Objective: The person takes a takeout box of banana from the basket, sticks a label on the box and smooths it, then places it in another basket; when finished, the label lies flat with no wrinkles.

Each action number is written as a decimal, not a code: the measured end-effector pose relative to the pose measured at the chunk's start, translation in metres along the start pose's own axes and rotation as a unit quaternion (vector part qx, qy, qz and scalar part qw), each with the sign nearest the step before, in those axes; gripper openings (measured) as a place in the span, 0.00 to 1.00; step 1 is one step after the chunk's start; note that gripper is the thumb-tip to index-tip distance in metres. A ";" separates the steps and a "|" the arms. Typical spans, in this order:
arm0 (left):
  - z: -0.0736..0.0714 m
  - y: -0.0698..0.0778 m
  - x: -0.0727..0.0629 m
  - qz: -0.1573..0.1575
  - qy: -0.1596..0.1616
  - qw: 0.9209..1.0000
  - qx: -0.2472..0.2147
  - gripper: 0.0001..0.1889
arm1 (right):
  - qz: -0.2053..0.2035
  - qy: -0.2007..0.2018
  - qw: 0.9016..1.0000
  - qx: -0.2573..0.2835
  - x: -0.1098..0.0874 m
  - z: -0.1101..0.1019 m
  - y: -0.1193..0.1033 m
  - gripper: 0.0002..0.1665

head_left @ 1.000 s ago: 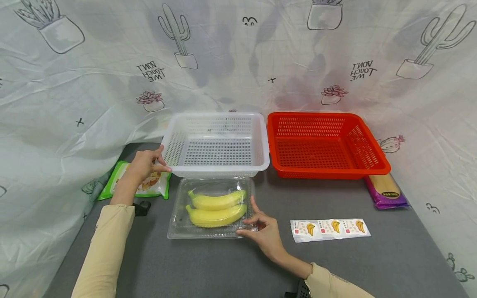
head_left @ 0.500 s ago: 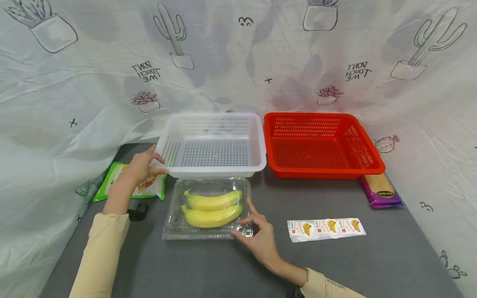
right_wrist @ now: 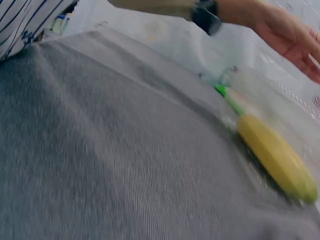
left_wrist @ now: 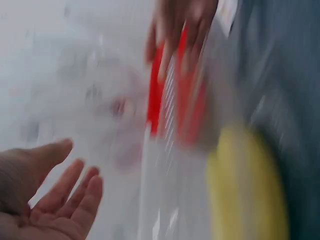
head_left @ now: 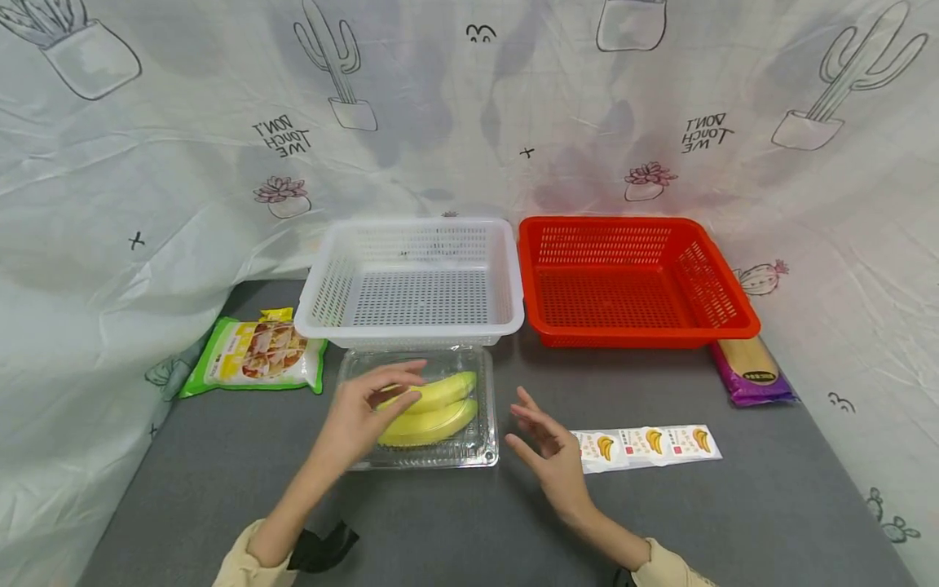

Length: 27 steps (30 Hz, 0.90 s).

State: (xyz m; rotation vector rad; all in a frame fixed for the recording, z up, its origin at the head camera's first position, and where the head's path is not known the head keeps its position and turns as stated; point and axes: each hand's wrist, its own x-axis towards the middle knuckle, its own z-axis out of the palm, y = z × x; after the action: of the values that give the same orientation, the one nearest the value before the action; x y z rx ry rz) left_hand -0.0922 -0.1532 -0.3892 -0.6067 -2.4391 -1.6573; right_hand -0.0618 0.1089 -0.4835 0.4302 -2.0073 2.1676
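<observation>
The fingers (head_left: 399,377) of the left hand (head_left: 359,416) are spreading loosely over the clear box (head_left: 480,444), just above the two bananas (head_left: 440,408) lying inside it, and they are not pinching anything. The right hand (head_left: 550,452) is hanging in the air just beside the box's right edge, with its fingers straight and a little apart, holding nothing. The box is sitting on the gray table (head_left: 770,505), right in front of the white basket (head_left: 411,330). The red basket (head_left: 638,334) is standing next to the white one, and a strip of banana stickers (head_left: 660,444) is lying near the right hand. A green snack bag (head_left: 253,355) is lying off to the left (both wrist views are too blurry to add much). It looks like both hands are getting ready to take hold of the box. The next move, I think, needs a soft grip on both sides, because the thin lid could bend or pop open
</observation>
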 end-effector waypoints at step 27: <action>0.172 0.001 -0.001 -0.088 -0.119 0.972 -0.180 0.15 | 0.008 -0.036 0.999 -0.018 -0.001 -0.124 0.010 0.21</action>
State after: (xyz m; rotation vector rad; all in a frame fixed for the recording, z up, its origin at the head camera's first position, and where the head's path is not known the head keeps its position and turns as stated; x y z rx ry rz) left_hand -0.0708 0.0039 -0.4551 -0.6837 -2.4232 -2.2499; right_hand -0.0766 0.2307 -0.5012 0.4969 -2.0905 2.1518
